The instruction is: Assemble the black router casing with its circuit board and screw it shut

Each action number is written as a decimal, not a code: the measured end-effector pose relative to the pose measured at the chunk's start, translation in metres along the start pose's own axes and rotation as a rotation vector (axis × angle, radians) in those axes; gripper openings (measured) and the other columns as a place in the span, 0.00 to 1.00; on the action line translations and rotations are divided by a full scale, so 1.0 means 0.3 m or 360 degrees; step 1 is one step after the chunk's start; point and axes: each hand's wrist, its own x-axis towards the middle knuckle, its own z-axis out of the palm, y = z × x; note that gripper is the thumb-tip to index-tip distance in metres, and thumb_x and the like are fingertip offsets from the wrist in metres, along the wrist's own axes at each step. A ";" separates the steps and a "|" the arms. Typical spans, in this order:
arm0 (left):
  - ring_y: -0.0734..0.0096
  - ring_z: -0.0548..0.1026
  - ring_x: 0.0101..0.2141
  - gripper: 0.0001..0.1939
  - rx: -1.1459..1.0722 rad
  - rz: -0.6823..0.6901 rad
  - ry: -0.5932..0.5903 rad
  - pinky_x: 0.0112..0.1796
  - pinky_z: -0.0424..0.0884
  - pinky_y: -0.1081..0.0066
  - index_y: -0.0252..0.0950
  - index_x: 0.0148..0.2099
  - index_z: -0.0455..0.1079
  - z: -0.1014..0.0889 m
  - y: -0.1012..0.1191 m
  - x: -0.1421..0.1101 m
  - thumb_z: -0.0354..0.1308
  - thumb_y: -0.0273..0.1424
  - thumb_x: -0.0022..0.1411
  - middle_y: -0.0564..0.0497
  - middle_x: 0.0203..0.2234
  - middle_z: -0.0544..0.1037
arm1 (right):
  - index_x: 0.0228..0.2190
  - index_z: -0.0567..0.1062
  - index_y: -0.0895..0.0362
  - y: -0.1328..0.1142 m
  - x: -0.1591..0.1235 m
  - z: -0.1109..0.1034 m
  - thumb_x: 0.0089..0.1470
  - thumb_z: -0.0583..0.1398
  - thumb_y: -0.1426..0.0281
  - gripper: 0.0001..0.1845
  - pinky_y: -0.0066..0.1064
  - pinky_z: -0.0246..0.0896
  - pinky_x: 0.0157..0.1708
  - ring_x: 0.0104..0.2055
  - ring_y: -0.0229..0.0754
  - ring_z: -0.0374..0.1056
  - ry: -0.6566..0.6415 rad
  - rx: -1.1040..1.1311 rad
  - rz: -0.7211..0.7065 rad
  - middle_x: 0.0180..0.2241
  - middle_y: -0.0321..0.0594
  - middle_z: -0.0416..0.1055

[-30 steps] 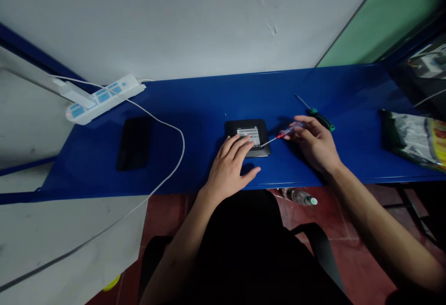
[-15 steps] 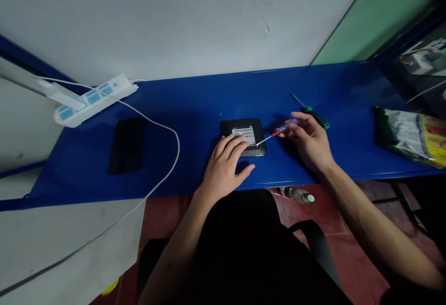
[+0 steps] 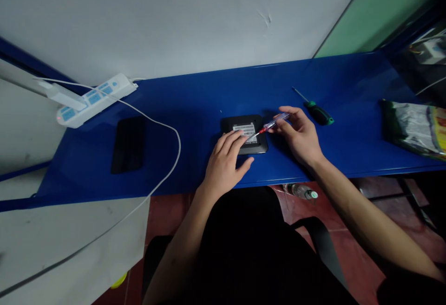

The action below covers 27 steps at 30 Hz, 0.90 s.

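On the blue table lies a flat black device (image 3: 264, 146) with a white printed label (image 3: 245, 129) on its upper face. My left hand (image 3: 223, 162) rests on its left part with fingers laid flat and thumb apart, hiding that corner. Between the fingers of my right hand (image 3: 300, 134) is a screwdriver (image 3: 273, 123) with a clear purplish handle and a red collar. It slants down to the left, its metal tip over the label by my left fingertips; whether it touches cannot be made out. A second screwdriver (image 3: 319, 113), green and black, lies beyond my right hand.
A white power strip (image 3: 97, 100) with a plugged-in adapter sits at the back left. Its white cable (image 3: 179, 145) loops across the blue table (image 3: 195, 91). A black phone-like slab (image 3: 128, 145) lies at left. A shiny packet (image 3: 414, 126) is at right, a bottle (image 3: 303, 191) below the edge.
My right hand has shifted left with the screwdriver, whose tip moved from the device's right side to the label near my left fingers. My left hand stays on the device.
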 end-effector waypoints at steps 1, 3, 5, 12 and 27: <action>0.54 0.63 0.63 0.23 0.0009 0.0002 0.0006 0.63 0.62 0.49 0.37 0.62 0.61 0.002 0.000 0.000 0.60 0.33 0.68 0.42 0.62 0.68 | 0.43 0.76 0.49 -0.001 -0.002 -0.001 0.49 0.71 0.61 0.18 0.36 0.79 0.40 0.34 0.39 0.76 0.0008 -0.0014 -0.0001 0.37 0.34 0.75; 0.55 0.63 0.64 0.21 0.0016 0.0003 0.0023 0.64 0.62 0.49 0.37 0.61 0.63 0.004 0.000 0.000 0.59 0.32 0.68 0.42 0.61 0.69 | 0.43 0.76 0.48 -0.001 -0.005 -0.005 0.49 0.71 0.60 0.19 0.36 0.79 0.40 0.33 0.39 0.76 0.0020 -0.0035 -0.0003 0.37 0.34 0.75; 0.55 0.63 0.64 0.20 0.0012 -0.0002 0.0041 0.63 0.63 0.50 0.37 0.61 0.63 0.005 0.000 -0.001 0.58 0.32 0.69 0.43 0.61 0.69 | 0.43 0.76 0.48 0.000 -0.007 -0.011 0.50 0.71 0.59 0.19 0.36 0.79 0.40 0.33 0.38 0.76 0.0034 -0.0058 -0.0020 0.37 0.34 0.75; 0.55 0.63 0.64 0.19 -0.0056 -0.0036 0.0044 0.62 0.64 0.48 0.40 0.61 0.63 0.003 -0.001 -0.003 0.57 0.32 0.70 0.44 0.61 0.69 | 0.45 0.75 0.46 0.013 -0.008 -0.030 0.51 0.70 0.60 0.19 0.35 0.77 0.40 0.32 0.38 0.74 0.0175 -0.0088 -0.0154 0.37 0.34 0.74; 0.55 0.63 0.64 0.23 -0.0151 -0.0092 0.0148 0.61 0.65 0.50 0.39 0.63 0.59 -0.001 -0.007 -0.011 0.58 0.32 0.69 0.43 0.61 0.69 | 0.46 0.74 0.43 -0.010 0.025 0.055 0.53 0.68 0.58 0.19 0.44 0.75 0.44 0.37 0.44 0.74 0.0161 -0.0131 -0.0293 0.40 0.37 0.74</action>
